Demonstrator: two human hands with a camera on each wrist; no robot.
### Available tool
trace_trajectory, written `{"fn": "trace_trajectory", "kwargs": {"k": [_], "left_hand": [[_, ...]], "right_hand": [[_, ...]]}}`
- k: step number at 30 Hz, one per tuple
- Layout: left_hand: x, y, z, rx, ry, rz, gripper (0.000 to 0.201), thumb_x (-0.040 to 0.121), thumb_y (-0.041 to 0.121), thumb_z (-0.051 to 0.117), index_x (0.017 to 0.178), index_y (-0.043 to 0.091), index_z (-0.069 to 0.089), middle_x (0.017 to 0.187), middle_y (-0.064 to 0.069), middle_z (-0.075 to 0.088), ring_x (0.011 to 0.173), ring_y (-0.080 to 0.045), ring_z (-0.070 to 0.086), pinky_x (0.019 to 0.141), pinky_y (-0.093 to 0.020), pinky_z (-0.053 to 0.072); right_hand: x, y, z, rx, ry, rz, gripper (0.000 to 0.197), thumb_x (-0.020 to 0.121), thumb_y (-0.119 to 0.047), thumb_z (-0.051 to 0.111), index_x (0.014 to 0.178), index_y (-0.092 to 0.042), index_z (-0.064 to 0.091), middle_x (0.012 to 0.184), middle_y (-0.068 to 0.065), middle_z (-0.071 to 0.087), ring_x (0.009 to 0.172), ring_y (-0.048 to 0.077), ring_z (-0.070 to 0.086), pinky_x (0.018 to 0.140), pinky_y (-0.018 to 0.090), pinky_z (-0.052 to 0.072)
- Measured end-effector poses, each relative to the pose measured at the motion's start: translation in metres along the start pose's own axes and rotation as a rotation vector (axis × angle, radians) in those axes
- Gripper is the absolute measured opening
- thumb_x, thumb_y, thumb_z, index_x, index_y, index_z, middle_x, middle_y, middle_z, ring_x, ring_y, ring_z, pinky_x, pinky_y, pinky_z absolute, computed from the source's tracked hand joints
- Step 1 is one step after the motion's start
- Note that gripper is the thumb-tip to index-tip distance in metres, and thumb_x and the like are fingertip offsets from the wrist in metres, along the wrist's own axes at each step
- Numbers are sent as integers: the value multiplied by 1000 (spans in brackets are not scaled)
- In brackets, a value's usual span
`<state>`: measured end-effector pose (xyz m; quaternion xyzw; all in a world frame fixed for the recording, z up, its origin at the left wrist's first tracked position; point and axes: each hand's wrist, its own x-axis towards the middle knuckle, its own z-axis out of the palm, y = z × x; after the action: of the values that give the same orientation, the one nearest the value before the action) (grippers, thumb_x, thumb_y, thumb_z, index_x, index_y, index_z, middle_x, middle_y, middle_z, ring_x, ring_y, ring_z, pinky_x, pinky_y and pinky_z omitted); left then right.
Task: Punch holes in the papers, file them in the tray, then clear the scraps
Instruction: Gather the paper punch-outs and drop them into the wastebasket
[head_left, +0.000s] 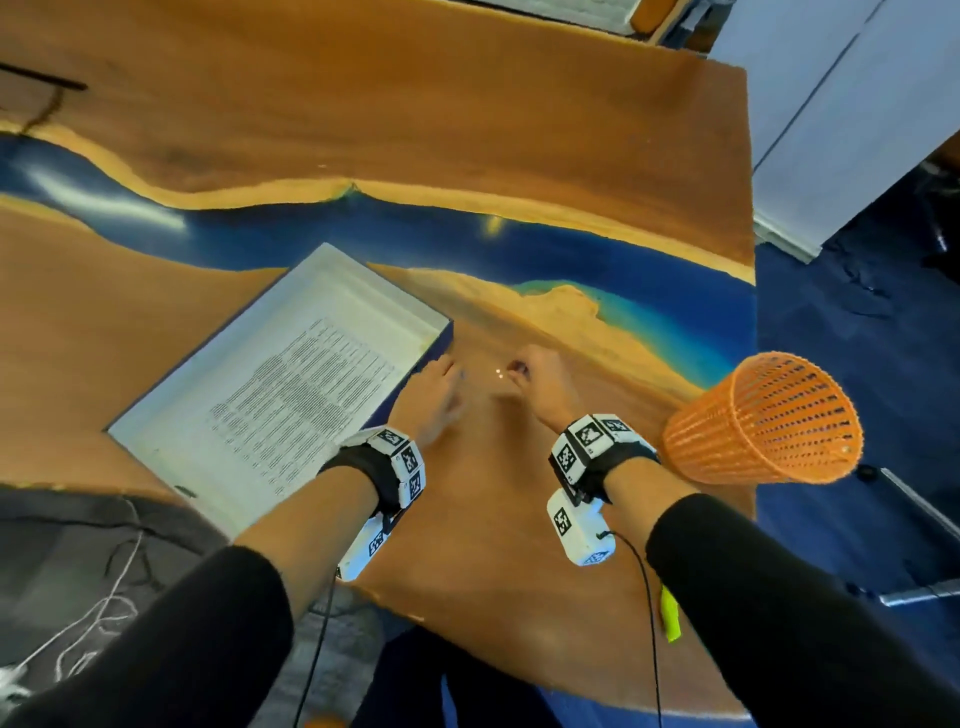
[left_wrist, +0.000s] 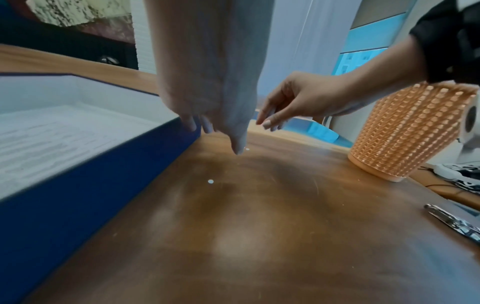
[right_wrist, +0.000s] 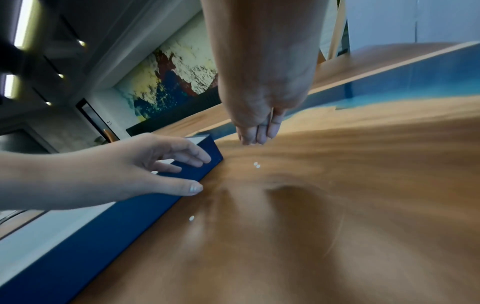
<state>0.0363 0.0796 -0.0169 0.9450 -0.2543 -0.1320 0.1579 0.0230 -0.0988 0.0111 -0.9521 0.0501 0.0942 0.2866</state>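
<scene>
**Scrap clearance: hands, tray, bin on wood-and-resin table**

1. Left hand (head_left: 434, 392). Fingers relaxed and slightly spread, holding nothing; fingertips (right_wrist: 200, 158) lie against the near corner of the tray's blue wall, thumb extended low beside the wall.

2. Right hand (head_left: 535, 382). Just to the right of the left hand, the two apart. Fingertips (left_wrist: 269, 123) drawn together and pointing down, hovering above the tabletop; whether a scrap is pinched between them cannot be told.

3. Paper scraps (right_wrist: 256, 164). Small white punched discs on the bare wood: a touching pair directly below the right hand's fingertips, one single disc (right_wrist: 191, 218) nearer the wrist, beside the tray wall and below the left thumb.

4. Tray (head_left: 405, 291). Shallow, white inside, blue outer wall, lying to the left of the left hand and set at an angle on the table.

5. Papers (head_left: 306, 384). Printed sheets lying flat inside the tray.

6. Orange bin (head_left: 763, 421). Mesh wastebasket standing upright on the table to the right of the right hand, near its wrist, not touching it.

7. Metal tool (left_wrist: 454, 223). Shiny, partly cut off at the edge of the left wrist view, lying on the table on the near side of the bin; its kind cannot be told.

8. Table (head_left: 467, 130). Brown wood with a blue resin band running across beyond both hands.
</scene>
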Motion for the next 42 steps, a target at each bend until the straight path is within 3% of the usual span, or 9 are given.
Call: {"fn": "trace_trajectory", "kwargs": {"k": [3, 7, 9, 17, 27, 36, 39, 42], "left_hand": [[8, 0, 10, -31, -54, -43, 44, 84, 22, 66, 120, 2, 48, 128, -12, 46, 114, -30, 51, 92, -42, 44], [21, 1, 19, -28, -108, -52, 65, 81, 27, 71, 133, 4, 40, 139, -12, 41, 125, -29, 45, 103, -39, 39], [28, 2, 23, -21, -127, -51, 74, 79, 29, 73, 138, 4, 36, 144, -12, 37, 129, -29, 41, 106, -38, 37], [44, 2, 32, 9, -116, -61, 91, 72, 35, 78, 143, 5, 29, 151, -5, 27, 136, -26, 32, 108, -38, 35], [42, 4, 30, 38, -100, -50, 92, 72, 36, 78, 143, 5, 28, 151, -4, 27, 136, -24, 32, 108, -34, 34], [48, 0, 26, 59, -140, -28, 89, 71, 40, 78, 141, 7, 33, 148, -1, 28, 133, -24, 32, 103, -37, 37], [52, -2, 25, 75, -96, -14, 67, 82, 38, 68, 137, 11, 40, 144, -1, 34, 131, -24, 34, 99, -39, 39], [60, 0, 22, 66, -43, 8, 42, 89, 29, 61, 128, 18, 53, 137, 0, 41, 125, -23, 38, 92, -39, 40]], "right_hand": [[11, 6, 22, 4, -18, 20, 16, 88, -9, 58, 99, 0, 67, 101, 20, 62, 93, 34, 58, 81, 43, 48], [22, 16, 40, 63, 25, 135, 13, 85, -7, 62, 95, -1, 67, 97, 17, 63, 89, 32, 62, 78, 39, 50], [24, 21, 44, 94, 77, 163, 14, 83, -10, 66, 93, -1, 69, 98, 18, 64, 87, 32, 63, 80, 43, 51], [26, 25, 55, 108, 168, 119, 15, 86, -13, 62, 89, 0, 71, 94, 17, 62, 82, 33, 60, 75, 46, 50], [32, 21, 51, -48, 79, 27, 11, 90, -7, 53, 85, 0, 61, 96, 17, 58, 84, 34, 58, 73, 46, 48], [38, 20, 54, -129, -21, 86, 20, 96, -12, 43, 104, 4, 53, 113, 22, 52, 104, 36, 50, 88, 42, 41], [36, 23, 53, 6, 14, 148, 16, 95, -10, 43, 100, 3, 51, 112, 23, 49, 96, 39, 51, 83, 47, 42], [27, 34, 49, 116, 73, 184, 5, 91, -3, 43, 87, -7, 44, 99, 22, 51, 79, 32, 48, 70, 40, 37]]}}
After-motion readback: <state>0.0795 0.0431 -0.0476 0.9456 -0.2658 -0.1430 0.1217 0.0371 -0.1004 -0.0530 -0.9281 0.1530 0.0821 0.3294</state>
